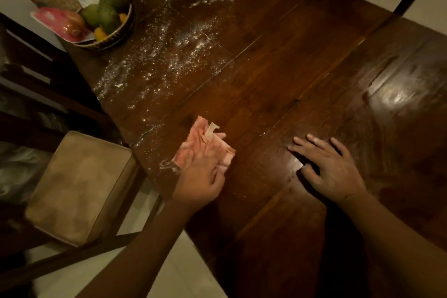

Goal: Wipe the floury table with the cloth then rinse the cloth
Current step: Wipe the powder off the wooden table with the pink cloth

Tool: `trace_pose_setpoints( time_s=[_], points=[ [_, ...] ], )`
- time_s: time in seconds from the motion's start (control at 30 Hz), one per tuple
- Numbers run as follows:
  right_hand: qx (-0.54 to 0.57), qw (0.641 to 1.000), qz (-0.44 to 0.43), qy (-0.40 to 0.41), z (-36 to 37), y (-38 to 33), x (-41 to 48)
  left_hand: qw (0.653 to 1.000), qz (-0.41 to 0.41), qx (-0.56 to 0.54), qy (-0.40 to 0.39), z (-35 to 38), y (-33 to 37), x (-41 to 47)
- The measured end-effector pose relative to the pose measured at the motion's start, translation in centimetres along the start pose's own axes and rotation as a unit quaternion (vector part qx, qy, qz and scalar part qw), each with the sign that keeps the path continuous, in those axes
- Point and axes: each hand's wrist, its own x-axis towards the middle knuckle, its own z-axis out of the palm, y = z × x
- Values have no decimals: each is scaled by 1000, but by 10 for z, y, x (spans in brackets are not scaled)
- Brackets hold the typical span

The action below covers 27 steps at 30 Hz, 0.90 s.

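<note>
A pink cloth [202, 143] lies folded on the dark wooden table [278, 63], close to its left edge. My left hand [202, 179] presses down on the cloth's near part, fingers over it. Flat on the wood to the right rests my right hand [329, 167], fingers spread, holding nothing. White flour [169, 48] is scattered in streaks over the far left part of the table, from beside the fruit basket down toward the cloth. A thin smear of flour sits at the table edge just left of the cloth.
A woven basket of green and orange fruit [108, 19] stands at the far left corner, with a pink packet beside it. A chair with a tan cushion [79, 186] sits against the table's left side. Pale floor tiles show below.
</note>
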Motion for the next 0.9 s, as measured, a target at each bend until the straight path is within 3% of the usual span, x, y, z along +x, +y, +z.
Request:
trace_pose_setpoints(
  time_s=[0.07, 0.13, 0.23, 0.3, 0.43, 0.53, 0.6, 0.67, 0.77, 0.83, 0.9],
  points=[
    [-8, 997, 72, 26, 18, -46, 1, 999, 11, 22, -21, -5, -17, 6],
    [-28, 992, 118, 37, 40, -98, 3, 999, -14, 38, 15, -14, -41, 34],
    [-50, 994, 95, 38, 62, -145, 15, 983, -149, 78, 71, -36, -95, 82],
    [-71, 995, 66, 32, 66, -153, 22, 977, -179, 77, 89, -47, -122, 87],
    [-67, 995, 64, 23, 68, -155, 25, 984, -90, 75, 134, -44, -104, 29],
    [-56, 995, 72, 28, 65, -157, 28, 998, -15, 61, 14, -27, -80, -37],
    [-55, 995, 76, 30, 64, -157, 30, 994, 89, 8, -70, -21, -91, -64],
    [-54, 995, 79, 34, 63, -158, 30, 987, 145, -9, -71, -32, -113, -46],
    [-44, 995, 80, 42, 62, -158, 32, 997, 32, 0, 67, -58, -139, 16],
    [-37, 995, 81, 46, 62, -159, 32, 982, -107, -17, 155, -68, -155, 43],
    [-38, 995, 84, 46, 62, -160, 32, 967, -175, 7, 186, -62, -153, 50]
  ],
)
